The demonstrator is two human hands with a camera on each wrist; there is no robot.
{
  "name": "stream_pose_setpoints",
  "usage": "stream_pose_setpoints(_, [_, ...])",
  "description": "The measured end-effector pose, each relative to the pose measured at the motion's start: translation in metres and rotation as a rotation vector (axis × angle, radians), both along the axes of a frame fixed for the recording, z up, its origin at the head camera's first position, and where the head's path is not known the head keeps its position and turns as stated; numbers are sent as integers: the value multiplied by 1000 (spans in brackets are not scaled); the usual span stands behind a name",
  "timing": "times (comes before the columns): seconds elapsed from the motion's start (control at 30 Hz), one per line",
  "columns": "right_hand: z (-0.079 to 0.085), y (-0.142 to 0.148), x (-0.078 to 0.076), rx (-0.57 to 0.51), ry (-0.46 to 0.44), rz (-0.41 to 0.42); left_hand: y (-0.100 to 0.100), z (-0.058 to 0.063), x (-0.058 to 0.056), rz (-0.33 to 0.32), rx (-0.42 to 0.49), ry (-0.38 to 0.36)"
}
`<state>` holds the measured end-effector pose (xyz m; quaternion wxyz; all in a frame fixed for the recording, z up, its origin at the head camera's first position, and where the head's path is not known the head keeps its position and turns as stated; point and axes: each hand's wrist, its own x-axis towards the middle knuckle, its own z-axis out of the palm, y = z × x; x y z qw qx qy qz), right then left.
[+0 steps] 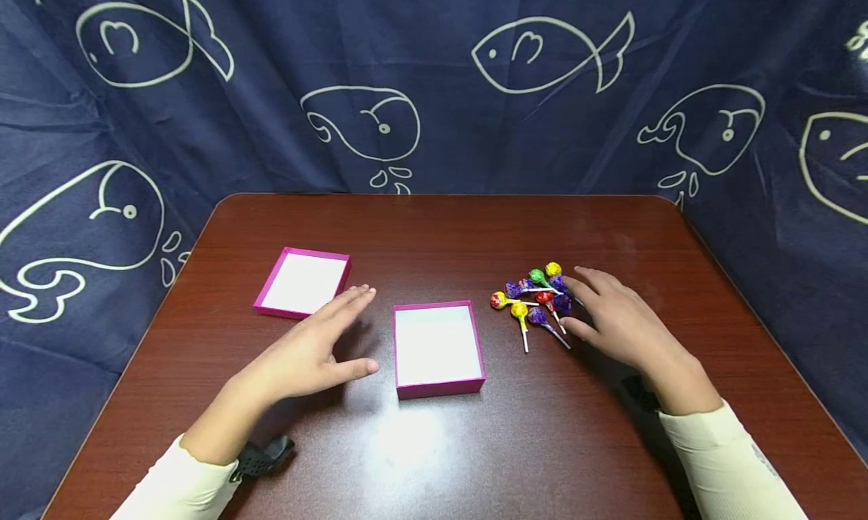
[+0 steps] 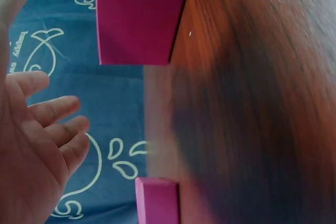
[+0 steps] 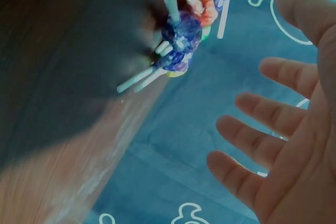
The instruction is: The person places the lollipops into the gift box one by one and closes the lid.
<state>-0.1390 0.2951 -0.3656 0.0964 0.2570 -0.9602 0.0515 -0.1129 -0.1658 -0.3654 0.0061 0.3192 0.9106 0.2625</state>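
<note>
In the head view my left hand, fingers extended and holding nothing, hovers between two shallow pink trays with white insides. One is the pink box at the middle of the table; the other, a pink lid or second box, lies farther back on the left, partly overlapped by my fingertips. On the right, my right hand is spread beside a loose pile of lollipops, its thumb and fingertips right at the pile's edge. Yellow, green, red and purple wrappers show, with white sticks pointing various ways.
Both things lie on a glossy brown wooden table. A dark blue curtain with white fish and whale drawings hangs behind and beside it. A black wrist strap is on the left wrist, near the white sleeve.
</note>
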Motion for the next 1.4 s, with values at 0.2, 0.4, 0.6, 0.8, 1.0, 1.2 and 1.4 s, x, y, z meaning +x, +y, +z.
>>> stream_pose_setpoints(0.2, [-2, -7, -1, 16, 4, 16, 15, -7, -5, 4, 32, -114])
stream_pose_setpoints(0.4, [-4, -12, -2, 30, 19, 43, 27, -12, -7, -10, -1, -218])
stream_pose_setpoints(0.6, [-7, -15, -3, 5, 56, 87, 34, -18, -7, -20, -27, -227])
stream_pose_setpoints(0.8, [-11, -17, -5, -62, 79, 150, 34, -25, -8, -38, -22, -243])
stream_pose_setpoints(1.0, [-17, -20, -8, -89, 41, 178, 34, -30, -11, -51, 3, -273])
stream_pose_setpoints(1.2, [-19, -25, -9, -109, -35, 167, 32, -35, -13, -63, 42, -307])
stream_pose_setpoints(1.4, [-21, -27, -12, -91, -55, 158, 31, -39, -14, -70, 77, -335])
